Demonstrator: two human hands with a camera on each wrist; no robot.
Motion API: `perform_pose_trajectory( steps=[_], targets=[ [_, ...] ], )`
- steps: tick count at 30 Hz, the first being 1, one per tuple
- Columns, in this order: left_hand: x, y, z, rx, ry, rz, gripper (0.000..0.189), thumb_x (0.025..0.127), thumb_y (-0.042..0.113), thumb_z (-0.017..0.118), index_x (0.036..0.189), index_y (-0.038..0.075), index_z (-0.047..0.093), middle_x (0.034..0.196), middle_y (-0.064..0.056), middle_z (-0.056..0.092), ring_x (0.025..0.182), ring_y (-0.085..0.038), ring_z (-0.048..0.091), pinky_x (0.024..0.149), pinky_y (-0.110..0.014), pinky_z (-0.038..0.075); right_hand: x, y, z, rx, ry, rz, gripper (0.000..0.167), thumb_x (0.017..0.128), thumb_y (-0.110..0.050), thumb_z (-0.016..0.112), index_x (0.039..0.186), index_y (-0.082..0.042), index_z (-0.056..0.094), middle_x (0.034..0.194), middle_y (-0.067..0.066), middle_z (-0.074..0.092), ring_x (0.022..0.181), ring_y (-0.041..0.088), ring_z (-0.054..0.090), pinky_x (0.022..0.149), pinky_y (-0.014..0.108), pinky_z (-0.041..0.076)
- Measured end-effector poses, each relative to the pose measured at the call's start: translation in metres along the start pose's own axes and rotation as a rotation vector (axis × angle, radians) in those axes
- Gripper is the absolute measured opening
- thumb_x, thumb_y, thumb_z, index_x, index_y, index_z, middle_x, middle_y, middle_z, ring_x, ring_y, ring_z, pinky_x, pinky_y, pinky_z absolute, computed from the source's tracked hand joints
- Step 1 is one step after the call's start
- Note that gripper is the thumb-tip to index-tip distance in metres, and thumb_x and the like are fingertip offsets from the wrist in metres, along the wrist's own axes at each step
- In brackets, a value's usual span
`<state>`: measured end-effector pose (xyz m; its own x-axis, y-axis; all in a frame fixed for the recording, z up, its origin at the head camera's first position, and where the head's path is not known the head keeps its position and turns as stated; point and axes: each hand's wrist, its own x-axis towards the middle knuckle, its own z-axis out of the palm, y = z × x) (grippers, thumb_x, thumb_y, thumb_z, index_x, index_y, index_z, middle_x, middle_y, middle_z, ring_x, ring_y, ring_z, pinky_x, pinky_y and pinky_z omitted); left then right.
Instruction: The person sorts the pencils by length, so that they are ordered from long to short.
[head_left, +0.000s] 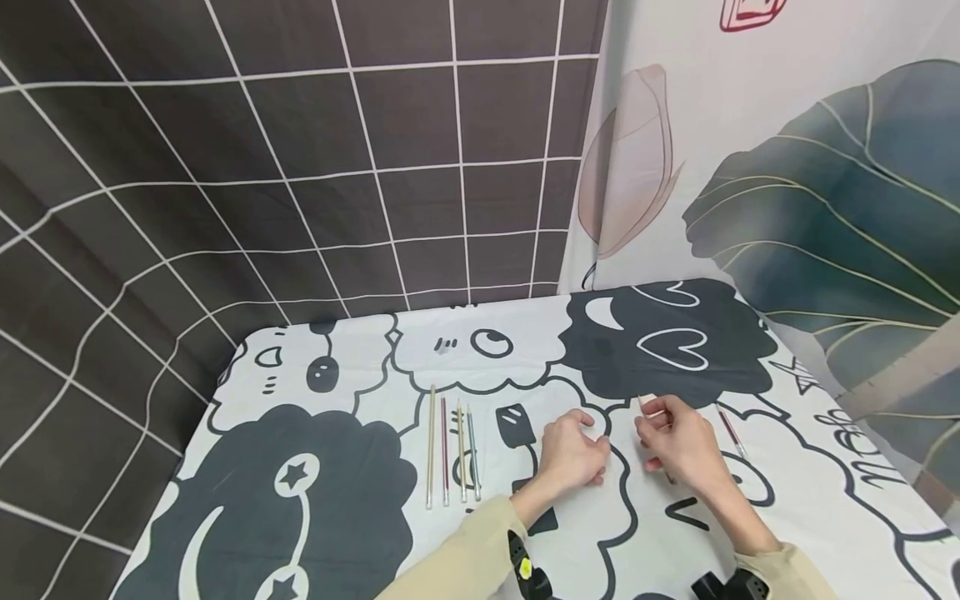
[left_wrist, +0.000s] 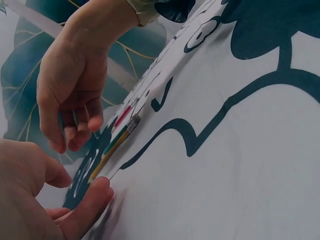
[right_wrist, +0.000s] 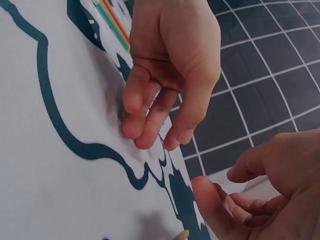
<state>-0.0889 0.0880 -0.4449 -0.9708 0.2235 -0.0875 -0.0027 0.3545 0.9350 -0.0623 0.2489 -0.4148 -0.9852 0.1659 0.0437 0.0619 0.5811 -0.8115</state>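
Note:
Over the middle of the patterned cloth, my left hand [head_left: 573, 450] hovers with its fingers loosely bent and nothing in them. My right hand [head_left: 678, 437] is beside it, over a yellow pencil [left_wrist: 117, 142] lying on the cloth. In the right wrist view, that hand's thumb and index finger are parted, with no object between them. From above, the right hand covers most of the yellow pencil; its tip shows past the fingers. A red pencil [head_left: 731, 432] lies just right of the right hand.
Several pencils [head_left: 445, 454] lie side by side in a row left of the left hand. The black and white cartoon cloth [head_left: 525, 350] covers the surface. A dark gridded curtain [head_left: 300, 167] hangs behind, and a leaf-printed sheet [head_left: 825, 208] at the right.

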Motion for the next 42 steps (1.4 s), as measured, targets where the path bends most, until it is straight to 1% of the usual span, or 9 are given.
perform_pose_trajectory(
  steps=[7, 16, 21, 25, 28, 32, 35, 39, 42],
  targets=[
    [0.003, 0.004, 0.012, 0.032, 0.014, 0.0, 0.025, 0.082, 0.002, 0.071, 0.105, 0.0, 0.063, 0.047, 0.01, 0.055, 0.032, -0.005, 0.052, 0.042, -0.019, 0.043, -0.001, 0.008, -0.01, -0.03, 0.04, -0.004, 0.022, 0.091, -0.002, 0.062, 0.108, 0.01, 0.056, 0.076, 0.009, 0.064, 0.047, 0.017, 0.064, 0.044, 0.029, 0.051],
    [0.007, 0.01, 0.024, 0.068, 0.002, 0.028, 0.03, 0.082, 0.002, 0.072, 0.11, -0.003, 0.062, 0.049, 0.01, 0.055, 0.031, -0.005, 0.051, 0.038, -0.018, 0.042, -0.004, 0.015, -0.021, -0.051, 0.038, 0.036, 0.024, 0.091, -0.001, 0.061, 0.111, 0.013, 0.055, 0.08, 0.013, 0.063, 0.053, 0.02, 0.065, 0.046, 0.029, 0.053],
    [0.009, 0.013, 0.029, 0.121, -0.001, 0.041, 0.032, 0.082, 0.005, 0.073, 0.111, -0.003, 0.061, 0.05, 0.01, 0.058, 0.032, -0.005, 0.052, 0.046, -0.017, 0.044, -0.004, 0.017, -0.022, -0.067, 0.048, 0.04, 0.025, 0.091, -0.001, 0.061, 0.111, 0.013, 0.054, 0.079, 0.013, 0.063, 0.051, 0.02, 0.065, 0.046, 0.028, 0.052],
    [0.01, 0.015, 0.033, 0.154, 0.002, 0.047, 0.034, 0.081, 0.007, 0.074, 0.112, 0.0, 0.061, 0.048, 0.009, 0.058, 0.034, -0.005, 0.054, 0.058, -0.014, 0.044, -0.005, 0.02, -0.025, -0.061, 0.056, 0.044, 0.026, 0.091, 0.0, 0.06, 0.111, 0.015, 0.053, 0.079, 0.014, 0.063, 0.052, 0.02, 0.064, 0.046, 0.029, 0.053],
    [0.011, 0.017, 0.036, 0.183, 0.006, 0.055, 0.036, 0.08, 0.008, 0.075, 0.112, 0.002, 0.062, 0.046, 0.009, 0.057, 0.04, 0.0, 0.055, 0.065, -0.014, 0.042, -0.005, 0.022, -0.026, -0.056, 0.064, 0.049, 0.026, 0.09, 0.0, 0.058, 0.112, 0.014, 0.053, 0.079, 0.014, 0.063, 0.052, 0.018, 0.064, 0.047, 0.029, 0.053],
    [0.013, 0.016, 0.04, 0.203, 0.004, 0.059, 0.038, 0.078, 0.009, 0.077, 0.113, 0.003, 0.063, 0.046, 0.01, 0.056, 0.047, 0.002, 0.054, 0.067, -0.016, 0.042, -0.005, 0.025, -0.027, -0.06, 0.061, 0.053, 0.027, 0.089, 0.0, 0.058, 0.112, 0.014, 0.054, 0.078, 0.013, 0.063, 0.051, 0.018, 0.064, 0.047, 0.03, 0.053],
    [0.015, 0.015, 0.042, 0.197, 0.006, 0.064, 0.04, 0.077, 0.008, 0.078, 0.114, 0.003, 0.064, 0.047, 0.01, 0.057, 0.048, 0.002, 0.055, 0.069, -0.015, 0.042, -0.005, 0.028, -0.028, -0.072, 0.051, 0.056, 0.028, 0.088, 0.001, 0.057, 0.112, 0.014, 0.054, 0.078, 0.013, 0.063, 0.051, 0.019, 0.064, 0.046, 0.03, 0.053],
    [0.017, 0.014, 0.045, 0.186, 0.01, 0.095, 0.043, 0.074, 0.006, 0.078, 0.114, 0.001, 0.064, 0.049, 0.01, 0.058, 0.052, 0.001, 0.057, 0.072, -0.016, 0.044, -0.004, 0.032, -0.029, -0.09, 0.046, 0.059, 0.028, 0.088, 0.002, 0.058, 0.113, 0.014, 0.053, 0.078, 0.013, 0.064, 0.051, 0.02, 0.064, 0.046, 0.03, 0.052],
    [0.018, 0.013, 0.047, 0.18, 0.006, 0.12, 0.045, 0.073, 0.004, 0.079, 0.115, 0.0, 0.065, 0.05, 0.009, 0.058, 0.052, 0.001, 0.056, 0.07, -0.016, 0.044, -0.004, 0.034, -0.029, -0.107, 0.049, 0.057, 0.028, 0.087, 0.003, 0.059, 0.113, 0.013, 0.054, 0.077, 0.012, 0.064, 0.051, 0.02, 0.064, 0.045, 0.029, 0.052]
  ],
)
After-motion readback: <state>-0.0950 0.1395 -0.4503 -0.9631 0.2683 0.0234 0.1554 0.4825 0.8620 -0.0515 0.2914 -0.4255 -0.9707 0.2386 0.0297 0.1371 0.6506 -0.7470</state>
